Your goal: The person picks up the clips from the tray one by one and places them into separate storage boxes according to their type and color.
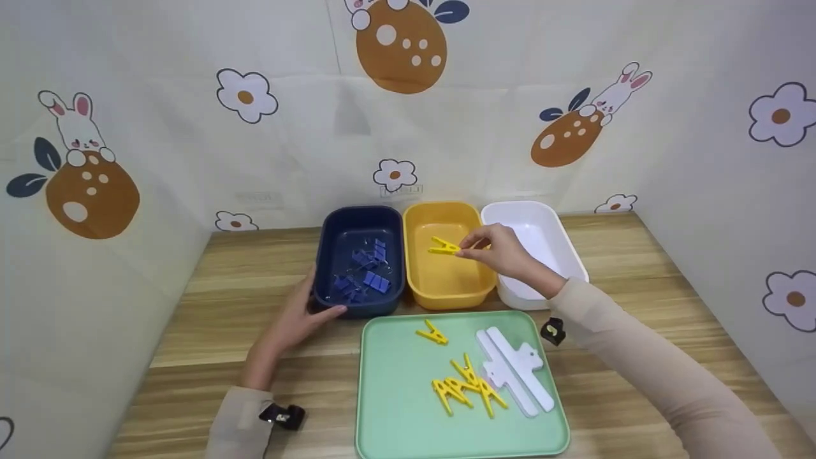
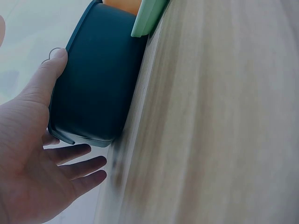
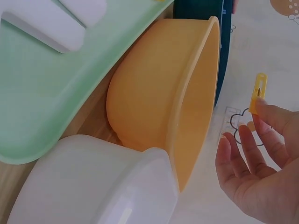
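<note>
Between thumb and fingertips, my right hand [image 1: 500, 252] pinches a yellow clothespin [image 1: 444, 246] over the yellow bin [image 1: 446, 298]. That clothespin [image 3: 258, 93] stands clear above the bin's rim in the right wrist view. My left hand [image 1: 298, 319] rests at the near left corner of the navy bin [image 1: 366, 310], thumb along its rim and fingers fairly straight beside it. Several blue binder clips [image 1: 377, 282] lie in the navy bin. On the green tray [image 1: 395, 382] are a lone yellow clothespin [image 1: 433, 333], a cluster of several more [image 1: 468, 384], and two white bag clips [image 1: 519, 370].
A white bin [image 1: 539, 239] stands right of the yellow one, under my right forearm. All three bins sit side by side behind the tray on a wood-grain table [image 1: 210, 319]. Patterned cloth [image 1: 306, 146] hangs close behind and at both sides.
</note>
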A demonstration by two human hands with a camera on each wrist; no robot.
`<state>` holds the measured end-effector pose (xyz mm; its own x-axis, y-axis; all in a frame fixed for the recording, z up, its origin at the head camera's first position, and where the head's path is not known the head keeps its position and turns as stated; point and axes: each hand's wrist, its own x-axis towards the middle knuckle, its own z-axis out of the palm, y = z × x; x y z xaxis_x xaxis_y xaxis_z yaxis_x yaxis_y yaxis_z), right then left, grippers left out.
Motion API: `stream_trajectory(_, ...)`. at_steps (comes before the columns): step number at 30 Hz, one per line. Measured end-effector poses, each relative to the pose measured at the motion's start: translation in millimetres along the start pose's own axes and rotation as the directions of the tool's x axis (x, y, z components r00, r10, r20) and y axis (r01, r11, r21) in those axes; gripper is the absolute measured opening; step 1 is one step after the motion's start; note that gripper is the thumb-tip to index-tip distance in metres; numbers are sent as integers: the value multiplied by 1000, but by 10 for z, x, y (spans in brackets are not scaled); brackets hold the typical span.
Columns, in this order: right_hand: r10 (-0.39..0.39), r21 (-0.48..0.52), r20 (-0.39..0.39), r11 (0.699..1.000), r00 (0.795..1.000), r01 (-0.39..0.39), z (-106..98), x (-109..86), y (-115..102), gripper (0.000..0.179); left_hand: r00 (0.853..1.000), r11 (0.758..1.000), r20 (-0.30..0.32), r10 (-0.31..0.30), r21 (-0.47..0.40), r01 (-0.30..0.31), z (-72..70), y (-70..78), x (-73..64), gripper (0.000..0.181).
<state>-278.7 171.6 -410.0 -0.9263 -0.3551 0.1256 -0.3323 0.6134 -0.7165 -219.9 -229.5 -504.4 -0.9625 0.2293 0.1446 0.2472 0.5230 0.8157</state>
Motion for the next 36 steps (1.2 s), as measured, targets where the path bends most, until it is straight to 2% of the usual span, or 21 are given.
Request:
stream_trajectory(9,57,23,-9,998,998,-57,-61,123,39,18,1000,1000,2,16,18,-16,-9,6,10,105)
stream_trajectory(13,56,13,-23,998,998,-55,-82,159,50,18,1000,999,-1,30,11,-30,-13,4,18,105)
stream_trajectory(27,69,54,-61,996,996,-66,-19,208,36,20,1000,1000,1,3,25,-3,-6,-16,3,106)
stream_trajectory(36,122,67,-17,990,992,-120,17,187,76,32,1000,1000,12,-16,23,16,-10,-17,-8,106)
